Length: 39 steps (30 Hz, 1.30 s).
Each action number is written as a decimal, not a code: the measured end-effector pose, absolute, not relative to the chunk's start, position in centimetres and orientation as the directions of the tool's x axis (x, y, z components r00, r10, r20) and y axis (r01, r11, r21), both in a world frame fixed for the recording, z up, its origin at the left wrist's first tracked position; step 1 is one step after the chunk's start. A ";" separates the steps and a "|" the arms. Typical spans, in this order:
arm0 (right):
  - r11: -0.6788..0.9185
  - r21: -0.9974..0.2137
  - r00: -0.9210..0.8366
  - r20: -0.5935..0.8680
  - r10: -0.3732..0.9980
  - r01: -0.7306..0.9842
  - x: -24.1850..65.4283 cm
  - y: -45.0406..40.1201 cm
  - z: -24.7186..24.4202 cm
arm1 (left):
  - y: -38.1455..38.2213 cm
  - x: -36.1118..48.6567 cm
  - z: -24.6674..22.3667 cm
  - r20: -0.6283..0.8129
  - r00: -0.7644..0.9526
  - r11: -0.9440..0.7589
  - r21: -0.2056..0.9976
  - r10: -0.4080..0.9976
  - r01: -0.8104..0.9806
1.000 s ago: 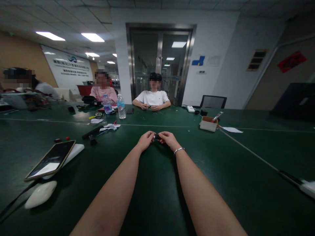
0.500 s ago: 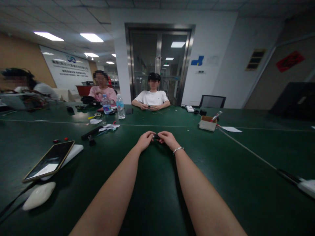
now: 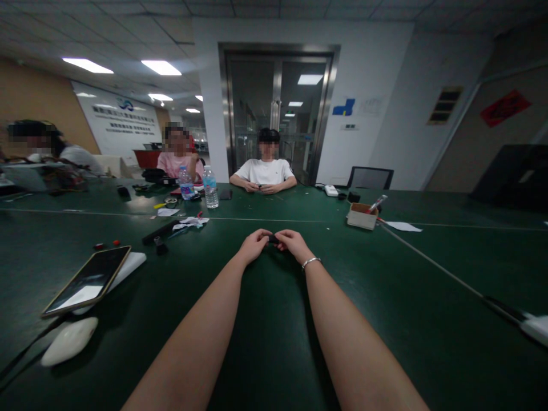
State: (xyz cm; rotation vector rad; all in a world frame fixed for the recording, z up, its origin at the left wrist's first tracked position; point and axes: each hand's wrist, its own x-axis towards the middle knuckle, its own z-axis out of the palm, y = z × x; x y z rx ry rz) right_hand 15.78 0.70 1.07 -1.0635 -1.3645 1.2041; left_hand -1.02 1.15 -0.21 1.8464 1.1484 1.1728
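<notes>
A small black object is held between my two hands above the green table, near the middle of the view. My left hand pinches its left end with the fingertips. At its right end are the closed fingers of my right hand, with a silver bracelet on that wrist. The object is too small to make out in detail, and the fingers cover part of it.
Left lie a phone on a white object, a white mouse and a black stick-like item. Two bottles stand farther back. A small box is right. People sit across and at far left.
My hands keep their grip on the black object, almost unmoved. The person in pink has raised a hand nearer the face. The view has shifted very slightly.
</notes>
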 end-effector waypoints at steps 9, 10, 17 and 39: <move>0.115 -0.993 -0.126 0.113 0.986 0.003 15.8 0.8 1.0 | 1.3 -0.9 -0.4 0.319 0.197 -0.369 0.869 0.927 0.330; 0.113 -0.994 -0.127 0.112 0.986 0.003 15.8 0.8 1.0 | 1.3 -0.9 -0.3 0.308 0.201 -0.360 0.873 0.930 0.329; 0.115 -0.993 -0.125 0.112 0.986 0.012 15.8 0.7 1.1 | 1.2 -0.9 -0.1 0.290 0.212 -0.346 0.883 0.933 0.318; 0.122 -0.993 -0.128 0.121 0.984 -0.006 15.8 0.8 0.9 | 0.7 -0.9 -0.1 0.320 0.206 -0.374 0.866 0.925 0.333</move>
